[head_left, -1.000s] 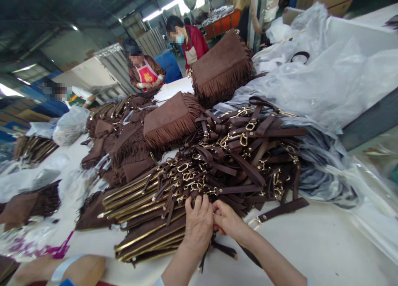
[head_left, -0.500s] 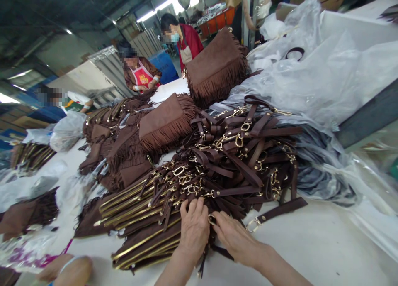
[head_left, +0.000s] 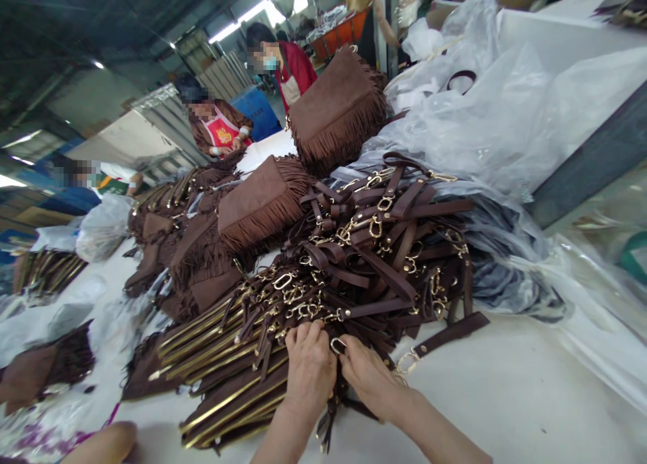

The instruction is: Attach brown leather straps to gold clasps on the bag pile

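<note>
My left hand (head_left: 311,366) is closed over the end of a brown zippered bag (head_left: 247,400) in the near stack; its curled fingers hide what they pinch. Just to its right, my right hand (head_left: 371,380) grips a gold metal clasp (head_left: 337,345) between thumb and fingers. The clasp sits against the left hand's fingertips, and whether it is hooked to anything cannot be seen. A dark brown strap (head_left: 452,335) with a gold clasp lies to the right of my hands. Beyond them is a tangled heap of brown leather straps (head_left: 394,269) with gold hardware.
Fringed brown bags (head_left: 263,194) are piled farther back and left on the white table (head_left: 505,396). Clear plastic wrapping (head_left: 455,127) covers the right back. A person in a red apron (head_left: 220,127) and others stand across the table. Someone's bare arm (head_left: 104,444) shows at lower left.
The view has shifted slightly, moving most things a little left. Both hands keep their hold, with the gold clasp now showing more plainly at the right fingertips.
</note>
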### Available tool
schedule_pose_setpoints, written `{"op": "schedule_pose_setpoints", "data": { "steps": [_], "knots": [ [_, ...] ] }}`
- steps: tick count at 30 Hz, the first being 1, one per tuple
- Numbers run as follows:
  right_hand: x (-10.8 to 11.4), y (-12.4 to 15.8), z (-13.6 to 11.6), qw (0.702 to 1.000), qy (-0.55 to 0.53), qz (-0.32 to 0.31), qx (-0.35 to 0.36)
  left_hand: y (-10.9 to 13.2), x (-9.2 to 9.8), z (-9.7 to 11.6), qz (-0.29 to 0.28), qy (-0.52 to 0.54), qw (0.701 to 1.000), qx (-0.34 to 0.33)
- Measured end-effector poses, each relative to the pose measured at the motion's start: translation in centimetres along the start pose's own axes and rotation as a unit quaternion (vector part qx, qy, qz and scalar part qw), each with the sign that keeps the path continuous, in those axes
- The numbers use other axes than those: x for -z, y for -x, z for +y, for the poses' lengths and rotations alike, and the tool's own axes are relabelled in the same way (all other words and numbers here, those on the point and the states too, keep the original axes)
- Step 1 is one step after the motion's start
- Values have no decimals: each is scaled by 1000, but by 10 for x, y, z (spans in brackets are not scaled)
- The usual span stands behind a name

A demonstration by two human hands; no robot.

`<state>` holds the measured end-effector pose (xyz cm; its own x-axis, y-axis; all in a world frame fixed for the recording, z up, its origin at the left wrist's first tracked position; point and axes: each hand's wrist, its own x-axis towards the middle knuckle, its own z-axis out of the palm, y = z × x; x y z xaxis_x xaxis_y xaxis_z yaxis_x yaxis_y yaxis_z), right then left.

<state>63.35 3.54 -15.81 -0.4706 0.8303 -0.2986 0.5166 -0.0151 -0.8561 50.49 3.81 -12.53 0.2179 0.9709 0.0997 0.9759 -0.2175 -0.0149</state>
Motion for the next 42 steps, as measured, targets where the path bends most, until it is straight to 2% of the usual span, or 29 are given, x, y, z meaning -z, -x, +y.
{"op": "schedule_pose_setpoints", "data": {
  "steps": [5,13,22,27,32,37,42],
  "knots": [
    [-6,-7,-5,998,50,15,-35,2,-3,-3,19,25,1000,-2],
    [-11,-18,1,992,87,83,49,1,2,-5,35,45,998,-13],
    [-18,-34,7,977,115,120,130,-4,11,-6,5,88,996,7],
    [-24,-37,5,974,111,143,137,-7,13,-7,6,82,997,12],
    [-33,-39,9,966,101,186,151,-6,11,-8,31,87,996,-2],
    [-40,-38,7,969,102,183,132,-6,8,-9,71,81,994,-8],
    [-37,-30,1,975,139,143,100,-8,10,-9,57,67,996,-10]
  ]
}}
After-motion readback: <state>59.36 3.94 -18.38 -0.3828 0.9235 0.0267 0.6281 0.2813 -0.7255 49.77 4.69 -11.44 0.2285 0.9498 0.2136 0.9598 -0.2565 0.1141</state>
